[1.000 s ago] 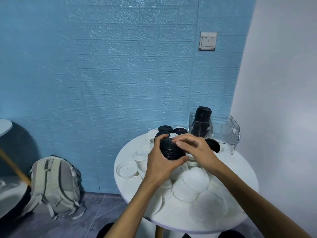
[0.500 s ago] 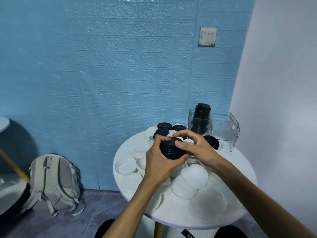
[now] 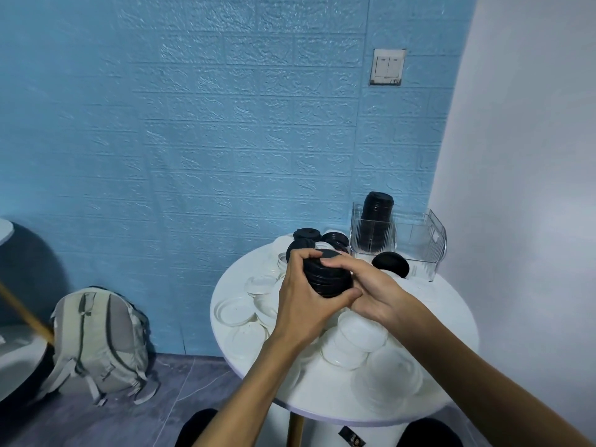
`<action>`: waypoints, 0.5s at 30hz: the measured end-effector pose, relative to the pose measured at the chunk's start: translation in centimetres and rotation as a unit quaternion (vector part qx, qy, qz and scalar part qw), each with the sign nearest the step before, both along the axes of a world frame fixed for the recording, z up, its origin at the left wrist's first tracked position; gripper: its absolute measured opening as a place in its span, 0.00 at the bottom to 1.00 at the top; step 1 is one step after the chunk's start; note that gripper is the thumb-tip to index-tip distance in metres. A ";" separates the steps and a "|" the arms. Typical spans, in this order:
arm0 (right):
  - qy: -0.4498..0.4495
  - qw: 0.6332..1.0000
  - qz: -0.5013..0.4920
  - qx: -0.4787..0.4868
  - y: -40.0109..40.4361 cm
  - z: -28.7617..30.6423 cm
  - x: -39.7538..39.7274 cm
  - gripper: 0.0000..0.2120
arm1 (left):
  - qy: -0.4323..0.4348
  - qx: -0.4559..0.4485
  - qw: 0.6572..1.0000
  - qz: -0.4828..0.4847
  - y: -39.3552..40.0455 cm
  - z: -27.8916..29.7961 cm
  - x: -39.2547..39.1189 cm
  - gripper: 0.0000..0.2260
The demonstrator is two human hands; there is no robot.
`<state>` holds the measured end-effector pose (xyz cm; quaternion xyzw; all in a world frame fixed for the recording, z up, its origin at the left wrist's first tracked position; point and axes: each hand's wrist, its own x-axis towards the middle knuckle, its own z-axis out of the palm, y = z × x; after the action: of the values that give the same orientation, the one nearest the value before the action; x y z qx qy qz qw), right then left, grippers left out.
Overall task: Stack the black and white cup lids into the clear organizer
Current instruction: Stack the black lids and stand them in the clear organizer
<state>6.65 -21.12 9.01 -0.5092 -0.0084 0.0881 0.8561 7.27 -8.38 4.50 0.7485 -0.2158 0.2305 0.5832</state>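
A stack of black lids (image 3: pixel 327 275) is gripped between the left hand (image 3: pixel 303 295) and right hand (image 3: pixel 371 291), fingers curled, above the counter (image 3: pixel 322 391).

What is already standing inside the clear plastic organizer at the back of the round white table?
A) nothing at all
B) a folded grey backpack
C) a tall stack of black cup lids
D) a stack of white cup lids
C: a tall stack of black cup lids stands in the left compartment of the clear plastic organizer; its right compartment shows no lids.
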 end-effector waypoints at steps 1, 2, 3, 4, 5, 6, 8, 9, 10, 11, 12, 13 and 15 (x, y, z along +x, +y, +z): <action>0.004 1.000 -0.002 0.002 0.1 0.0 0.0 0.20 | 0.006 -0.009 1.000 0.004 -0.1 0.1 -0.1 0.35; 0.007 1.000 -0.007 0.000 0.2 0.0 -0.1 0.17 | 0.011 -0.017 1.000 0.010 -0.2 0.1 -0.2 0.34; 0.008 1.000 -0.011 -0.005 0.2 -0.1 -0.1 0.14 | 0.014 -0.026 0.999 0.014 -0.2 0.1 -0.3 0.34; 0.007 1.000 -0.015 -0.007 0.2 0.0 -0.3 0.12 | 0.015 -0.034 0.999 0.016 -0.3 0.1 -0.4 0.33; 0.003 1.000 -0.017 -0.005 0.2 0.0 -0.4 0.12 | 0.014 -0.040 0.999 0.016 -0.4 0.1 -0.5 0.33; 0.000 1.000 -0.016 0.000 0.2 0.1 -0.5 0.14 | 0.010 -0.042 0.999 0.015 -0.5 0.1 -0.5 0.33; -0.005 1.000 -0.017 0.000 0.1 0.0 -0.5 0.20 | 0.001 -0.037 0.999 0.009 -0.6 0.2 -0.3 0.32; -0.007 1.000 -0.013 -0.002 -0.1 0.0 -0.4 0.22 | -0.003 -0.034 0.999 0.005 -0.6 0.2 -0.2 0.32; -0.009 1.000 0.000 -0.002 -0.4 0.0 -0.3 0.22 | -0.003 -0.032 0.999 0.000 -0.5 0.3 -0.1 0.32; -0.014 1.000 0.018 -0.006 -1.0 -0.1 0.0 0.21 | -0.001 -0.031 1.000 -0.004 -0.4 0.3 0.0 0.32; -0.018 0.999 0.032 -0.022 -1.8 0.0 0.3 0.21 | 0.003 -0.031 0.999 -0.009 -0.3 0.3 0.1 0.32; -0.017 0.998 0.026 -0.059 -2.8 0.0 0.9 0.22 | 0.008 -0.031 0.999 -0.012 -0.3 0.3 0.2 0.32; -0.011 0.982 -0.053 -0.183 -5.3 0.2 2.2 0.25 | 0.020 -0.035 0.999 -0.015 0.0 0.1 0.3 0.32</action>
<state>8.85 -26.37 9.21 -0.6579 0.0254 0.0370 0.7518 7.59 -8.43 4.56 0.7287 -0.2071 0.2143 0.6166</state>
